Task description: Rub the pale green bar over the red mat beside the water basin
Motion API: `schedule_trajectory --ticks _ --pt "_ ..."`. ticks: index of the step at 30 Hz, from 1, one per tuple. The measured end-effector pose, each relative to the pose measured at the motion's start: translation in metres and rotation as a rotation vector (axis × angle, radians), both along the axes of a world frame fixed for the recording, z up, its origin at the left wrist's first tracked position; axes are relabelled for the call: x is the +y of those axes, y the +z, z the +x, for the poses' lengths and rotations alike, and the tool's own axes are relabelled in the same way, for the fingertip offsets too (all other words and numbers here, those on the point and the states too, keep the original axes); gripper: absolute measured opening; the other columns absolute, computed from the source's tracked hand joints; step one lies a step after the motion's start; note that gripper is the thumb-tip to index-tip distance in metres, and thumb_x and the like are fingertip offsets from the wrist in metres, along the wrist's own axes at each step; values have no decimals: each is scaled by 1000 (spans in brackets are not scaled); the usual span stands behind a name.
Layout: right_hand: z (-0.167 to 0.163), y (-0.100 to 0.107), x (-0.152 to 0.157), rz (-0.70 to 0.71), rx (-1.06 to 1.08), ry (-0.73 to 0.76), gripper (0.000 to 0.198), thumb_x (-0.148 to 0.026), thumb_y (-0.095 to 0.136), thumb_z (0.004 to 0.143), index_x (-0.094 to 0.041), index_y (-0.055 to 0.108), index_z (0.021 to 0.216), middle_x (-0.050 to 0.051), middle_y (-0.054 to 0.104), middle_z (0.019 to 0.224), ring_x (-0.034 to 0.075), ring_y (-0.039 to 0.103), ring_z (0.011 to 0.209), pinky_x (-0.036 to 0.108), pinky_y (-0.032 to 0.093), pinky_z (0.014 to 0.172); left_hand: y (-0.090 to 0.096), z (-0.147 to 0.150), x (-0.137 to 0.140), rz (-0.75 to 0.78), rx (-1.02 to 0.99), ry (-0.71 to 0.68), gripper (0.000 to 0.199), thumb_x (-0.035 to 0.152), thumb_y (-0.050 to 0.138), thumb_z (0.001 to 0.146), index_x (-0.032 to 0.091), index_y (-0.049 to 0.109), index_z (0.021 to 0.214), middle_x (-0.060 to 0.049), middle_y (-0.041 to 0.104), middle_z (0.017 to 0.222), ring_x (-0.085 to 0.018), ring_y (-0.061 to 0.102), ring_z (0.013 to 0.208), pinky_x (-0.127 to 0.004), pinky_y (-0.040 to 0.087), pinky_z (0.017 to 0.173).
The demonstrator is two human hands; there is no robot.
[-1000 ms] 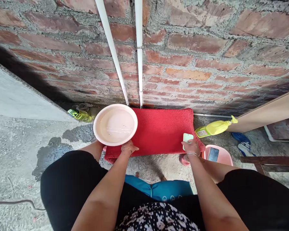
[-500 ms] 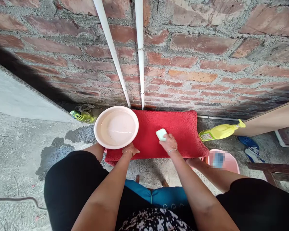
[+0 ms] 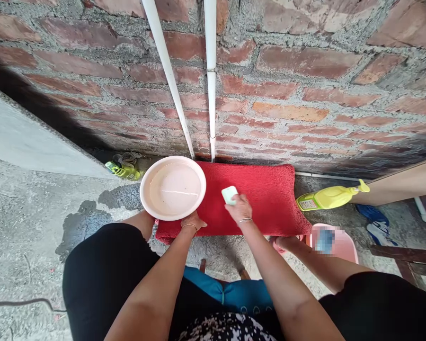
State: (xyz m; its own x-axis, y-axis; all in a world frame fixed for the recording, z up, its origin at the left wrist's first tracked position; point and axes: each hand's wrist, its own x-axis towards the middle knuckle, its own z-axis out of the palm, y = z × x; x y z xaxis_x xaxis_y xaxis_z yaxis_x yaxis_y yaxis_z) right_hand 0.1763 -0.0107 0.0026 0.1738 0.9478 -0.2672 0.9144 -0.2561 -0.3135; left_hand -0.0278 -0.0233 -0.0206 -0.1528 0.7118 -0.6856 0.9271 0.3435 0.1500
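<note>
A red towel-like cloth (image 3: 270, 194) is spread over a low, long support whose surface is hidden. My right hand (image 3: 240, 207) is closed on a pale green block (image 3: 229, 194) with rounded corners and rests it on the middle of the cloth. Whether it is soap or a brush I cannot tell. At the cloth's near edge my left hand (image 3: 192, 221) lies flat, thumb out to the right, its fingers partly hidden by the basin. This pale pink basin (image 3: 146, 201) holds clear water and covers the cloth's left end.
A yellow pump bottle (image 3: 328, 197) lies tilted right of the cloth. Below it stands a pink tub (image 3: 348, 246), its contents blurred. A green bottle (image 3: 126, 171) is left of the basin. A brick wall (image 3: 287, 111) with white pipes (image 3: 211, 85) rises behind.
My right hand has moved a little to the left across the red cloth with the pale green block. My left hand keeps its place by the basin. The view has shifted slightly.
</note>
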Motion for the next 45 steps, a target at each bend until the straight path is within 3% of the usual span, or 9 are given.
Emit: schedule_trajectory --ticks 5,11,14,17,25,29,37,40,45 --pt "-12 -8 10 -29 -17 130 33 -42 63 69 -26 59 97 4 51 100 19 51 86 28 38 75 -3 1 1 11 24 -27 94 44 79 47 17 43 130 -16 38 141 -30 34 130 -35 30 105" --pt "124 -5 -22 -34 -82 -391 38 -47 63 68 -23 59 97 6 52 98 19 53 82 30 40 72 -5 0 0 -12 -19 -8 87 41 78 49 19 45 127 -15 45 136 -31 37 127 -38 35 101" --pt "155 1 -32 -45 -111 -589 41 -51 62 68 -21 60 97 9 53 99 22 54 81 32 40 69 -6 0 0 -3 -27 11 87 40 78 49 20 45 127 -14 44 137 -31 40 126 -38 34 101" --pt "125 1 -23 30 -77 -506 41 -50 62 67 -21 59 96 8 52 98 21 53 82 31 40 71 -5 0 0 3 -28 25 89 39 79 48 22 44 128 -12 43 138 -30 39 126 -37 33 102" --pt "-46 -7 16 12 32 204 31 -41 61 70 -26 59 97 4 50 100 19 49 87 29 37 78 -4 1 1 -7 4 10 91 41 79 47 19 45 128 -15 45 137 -31 40 126 -37 34 101" --pt "-19 -15 14 -15 17 149 33 -44 60 72 -25 58 98 5 50 100 19 49 88 29 37 78 -6 2 1 -15 9 12 91 41 80 46 18 45 127 -16 45 136 -31 40 126 -38 36 100" --pt "147 -13 -23 6 -97 -507 40 -52 61 68 -22 61 94 8 52 94 20 52 77 30 39 68 -4 0 -1 -10 -36 50 82 38 79 48 22 49 123 -13 50 132 -31 43 123 -39 37 99" --pt "136 -9 -20 51 -103 -495 39 -51 61 68 -21 61 93 8 52 94 20 52 77 31 39 68 -3 0 -1 -18 -46 48 81 37 79 49 22 49 123 -13 50 132 -32 44 122 -40 37 99" --pt "21 -10 20 72 27 -167 36 -47 62 67 -23 60 94 4 51 95 19 51 82 29 39 73 -6 1 -2 -19 -40 64 86 38 80 47 23 47 125 -11 50 132 -30 45 121 -38 38 98"
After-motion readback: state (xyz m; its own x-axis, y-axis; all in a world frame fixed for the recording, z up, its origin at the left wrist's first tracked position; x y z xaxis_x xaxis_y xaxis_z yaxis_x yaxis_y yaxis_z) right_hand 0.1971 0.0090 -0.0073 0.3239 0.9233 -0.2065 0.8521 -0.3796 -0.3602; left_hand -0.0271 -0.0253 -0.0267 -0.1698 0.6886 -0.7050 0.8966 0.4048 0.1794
